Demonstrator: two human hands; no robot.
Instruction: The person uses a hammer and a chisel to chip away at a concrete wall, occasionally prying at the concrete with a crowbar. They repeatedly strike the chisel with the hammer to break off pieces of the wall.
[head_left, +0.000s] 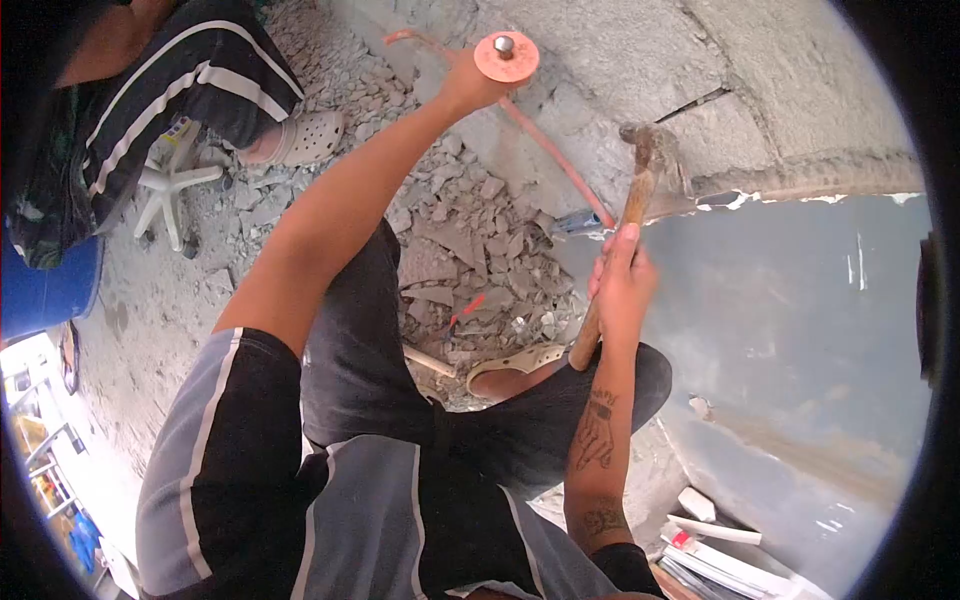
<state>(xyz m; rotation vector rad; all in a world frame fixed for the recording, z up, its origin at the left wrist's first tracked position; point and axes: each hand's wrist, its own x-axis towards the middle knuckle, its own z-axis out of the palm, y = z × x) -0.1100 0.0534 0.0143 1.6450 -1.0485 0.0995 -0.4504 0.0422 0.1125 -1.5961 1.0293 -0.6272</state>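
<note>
My left hand (472, 88) is wrapped round a chisel, seen nearly end-on, with its round orange hand guard (507, 68) and metal striking end facing up. In my right hand (622, 285) is a hammer (640, 195), held by its wooden handle with the thumb along it. The hammer head is up near the rough wall, apart from the chisel. An orange tube (555, 155) runs along the broken wall (580, 60), passing behind my left hand and down to a blue piece (580, 222) beside the hammer handle. The chisel's tip is hidden.
Broken rubble (470, 240) covers the floor between my legs. At the upper left, another person's leg (200, 90) and clog (312, 138) are close to a white star-shaped base (178, 178). A blue container (60, 290) stands left. The smooth grey wall (790, 310) rises right, above white strips (730, 565).
</note>
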